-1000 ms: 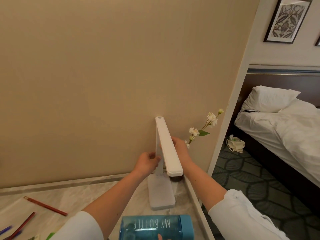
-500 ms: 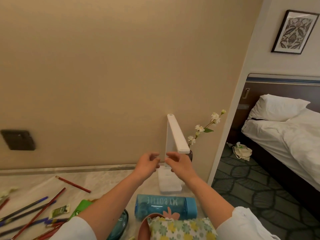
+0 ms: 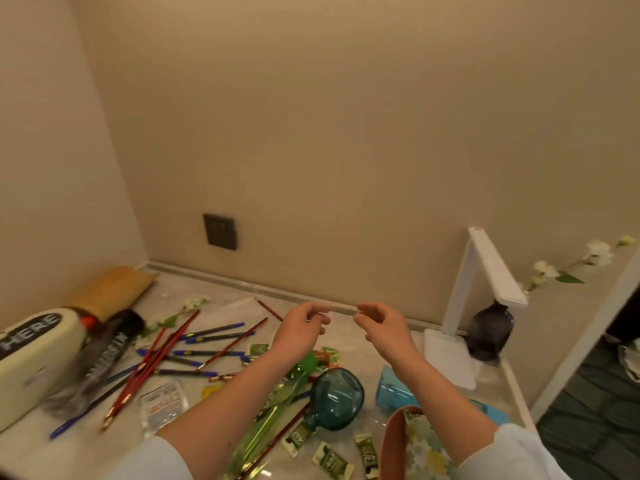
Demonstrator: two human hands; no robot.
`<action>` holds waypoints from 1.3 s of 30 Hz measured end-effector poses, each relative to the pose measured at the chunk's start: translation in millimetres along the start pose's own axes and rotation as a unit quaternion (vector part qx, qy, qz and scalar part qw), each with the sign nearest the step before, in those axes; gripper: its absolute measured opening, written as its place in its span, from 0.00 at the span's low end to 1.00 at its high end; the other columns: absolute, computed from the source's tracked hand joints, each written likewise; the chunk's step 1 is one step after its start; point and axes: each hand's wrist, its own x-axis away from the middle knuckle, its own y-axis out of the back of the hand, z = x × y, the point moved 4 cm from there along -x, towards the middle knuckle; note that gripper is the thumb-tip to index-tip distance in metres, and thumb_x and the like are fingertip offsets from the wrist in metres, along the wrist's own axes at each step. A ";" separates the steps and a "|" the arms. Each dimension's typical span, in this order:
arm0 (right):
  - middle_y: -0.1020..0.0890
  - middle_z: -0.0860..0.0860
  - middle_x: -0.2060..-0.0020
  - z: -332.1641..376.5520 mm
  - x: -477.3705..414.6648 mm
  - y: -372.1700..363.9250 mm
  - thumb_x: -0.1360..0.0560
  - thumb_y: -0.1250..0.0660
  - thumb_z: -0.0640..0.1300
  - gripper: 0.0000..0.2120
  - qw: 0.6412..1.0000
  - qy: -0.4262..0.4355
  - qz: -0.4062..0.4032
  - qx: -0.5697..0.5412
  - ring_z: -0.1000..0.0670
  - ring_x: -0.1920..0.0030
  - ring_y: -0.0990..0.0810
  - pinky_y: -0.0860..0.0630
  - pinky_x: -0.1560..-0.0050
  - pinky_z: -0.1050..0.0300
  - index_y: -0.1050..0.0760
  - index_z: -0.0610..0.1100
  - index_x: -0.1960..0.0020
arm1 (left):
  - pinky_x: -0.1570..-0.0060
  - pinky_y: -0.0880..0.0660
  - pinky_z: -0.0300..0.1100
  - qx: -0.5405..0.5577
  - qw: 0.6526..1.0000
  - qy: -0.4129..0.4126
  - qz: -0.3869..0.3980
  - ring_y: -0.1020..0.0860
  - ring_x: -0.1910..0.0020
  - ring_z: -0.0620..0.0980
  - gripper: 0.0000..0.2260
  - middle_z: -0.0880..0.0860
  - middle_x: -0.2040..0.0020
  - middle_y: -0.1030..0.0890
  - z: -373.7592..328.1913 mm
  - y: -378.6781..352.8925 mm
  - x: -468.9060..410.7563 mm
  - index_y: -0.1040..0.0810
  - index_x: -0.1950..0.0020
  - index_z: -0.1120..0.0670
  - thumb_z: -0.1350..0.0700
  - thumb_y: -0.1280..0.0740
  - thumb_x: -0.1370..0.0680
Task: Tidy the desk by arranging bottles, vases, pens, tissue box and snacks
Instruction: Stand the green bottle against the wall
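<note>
My left hand (image 3: 300,328) and my right hand (image 3: 382,326) hover side by side above the middle of the marble desk (image 3: 360,355), both holding nothing, fingers loosely curled. Red and blue pens (image 3: 180,355) lie scattered at the left. A teal round vase (image 3: 337,398) and a green glass vase (image 3: 273,407) lie on their sides below my arms. A blue bottle (image 3: 393,393) lies by my right forearm. Small green snack packets (image 3: 332,459) are strewn near the front. A dark vase with white flowers (image 3: 490,332) stands at the far right.
A white folding desk lamp (image 3: 485,271) stands at the right beside the dark vase. A cream box labelled HERE (image 3: 31,355) and a dark bag (image 3: 104,362) sit at the left. A floral tissue box (image 3: 422,445) is at the front. The desk's right edge drops to carpet.
Both hands have let go of the white lamp and drawn back to the left over the desk. The view has swung left and down, showing the cluttered desk.
</note>
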 end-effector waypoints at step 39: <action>0.18 0.50 0.48 28.0 -26.8 -34.5 0.27 0.30 0.55 0.20 0.987 -0.142 0.025 -0.065 0.50 0.50 0.17 0.17 0.54 0.52 0.26 0.46 0.39 | 0.52 0.27 0.37 0.037 0.990 -0.054 0.128 0.24 0.45 0.45 0.31 0.47 0.43 0.25 -12.2 15.6 -35.0 0.33 0.36 0.47 0.51 0.21 0.34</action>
